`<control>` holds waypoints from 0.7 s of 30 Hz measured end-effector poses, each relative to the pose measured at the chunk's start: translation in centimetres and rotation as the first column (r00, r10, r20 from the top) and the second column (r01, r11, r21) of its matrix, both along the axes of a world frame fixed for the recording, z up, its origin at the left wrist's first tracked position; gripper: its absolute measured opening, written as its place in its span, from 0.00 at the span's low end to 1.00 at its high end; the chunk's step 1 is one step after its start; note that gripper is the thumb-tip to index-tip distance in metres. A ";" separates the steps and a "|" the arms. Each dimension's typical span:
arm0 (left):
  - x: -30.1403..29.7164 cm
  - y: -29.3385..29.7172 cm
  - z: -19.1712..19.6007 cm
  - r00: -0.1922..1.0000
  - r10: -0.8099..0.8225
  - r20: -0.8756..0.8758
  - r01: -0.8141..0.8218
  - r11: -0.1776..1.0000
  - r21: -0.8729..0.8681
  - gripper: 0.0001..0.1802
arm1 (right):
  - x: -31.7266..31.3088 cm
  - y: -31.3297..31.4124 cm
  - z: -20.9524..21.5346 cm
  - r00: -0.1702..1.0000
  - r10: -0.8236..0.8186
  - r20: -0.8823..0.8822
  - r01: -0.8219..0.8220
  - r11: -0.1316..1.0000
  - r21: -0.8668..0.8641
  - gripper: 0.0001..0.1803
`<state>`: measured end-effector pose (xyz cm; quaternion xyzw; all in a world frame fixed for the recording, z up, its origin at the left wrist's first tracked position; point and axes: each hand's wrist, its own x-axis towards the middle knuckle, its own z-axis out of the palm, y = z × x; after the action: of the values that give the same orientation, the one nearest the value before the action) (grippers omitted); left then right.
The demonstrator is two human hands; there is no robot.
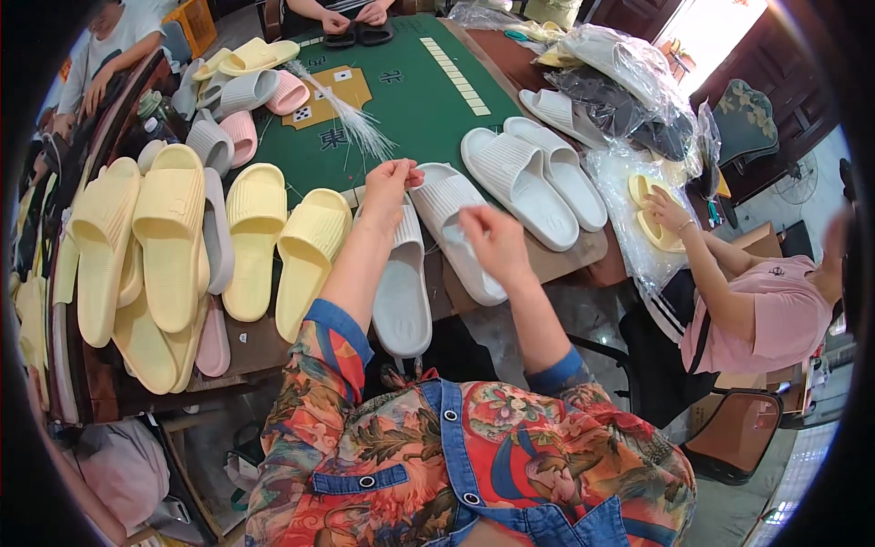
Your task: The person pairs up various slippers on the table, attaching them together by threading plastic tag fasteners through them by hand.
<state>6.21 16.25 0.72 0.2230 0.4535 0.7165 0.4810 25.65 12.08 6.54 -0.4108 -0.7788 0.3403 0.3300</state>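
My left hand [392,190] is raised over a pair of pale grey slippers, its thumb and fingers pinched together; whatever they hold is too small to make out. My right hand [497,239] hovers above the strap of the right grey slipper [453,202], fingers curled in and slightly blurred. Beneath my left hand and wrist, the left grey slipper [402,296] is partly hidden, toe toward me. A bundle of thin white plastic strands [351,114] lies beyond, on the green table mat [401,118].
Yellow slippers [169,228] stack up at my left, with grey and pink ones behind. Another grey pair [524,182] sits right of my hands. Plastic-bagged slippers [629,82] pile at the far right. Beside them, a person in pink [766,310] handles yellow slippers [654,214]; others sit across.
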 end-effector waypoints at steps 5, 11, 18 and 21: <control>0.2 0.2 0.3 0.999 -0.028 -0.026 0.028 1.000 -0.013 0.09 | -3.4 7.6 -1.7 1.000 0.017 0.022 -0.028 0.743 0.668 0.15; -0.1 0.1 -0.7 0.997 0.010 -0.078 -0.003 0.996 0.087 0.10 | -6.7 8.4 -2.4 0.988 0.083 0.133 -0.103 0.984 0.148 0.12; 0.7 -1.4 2.2 0.630 -0.007 -0.776 -0.052 0.997 -0.051 0.10 | -6.6 9.4 -1.3 0.887 -0.049 -0.458 -0.096 0.953 -0.288 0.08; 0.7 -2.3 3.2 0.264 0.011 -0.964 -0.170 0.985 -0.035 0.12 | -7.5 9.7 0.0 0.907 0.046 -0.418 -0.116 0.983 -0.142 0.07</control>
<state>6.87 13.91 3.96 0.5516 0.7098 0.4306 0.0809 18.17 21.80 6.51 -0.3226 -0.6773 0.4956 0.4378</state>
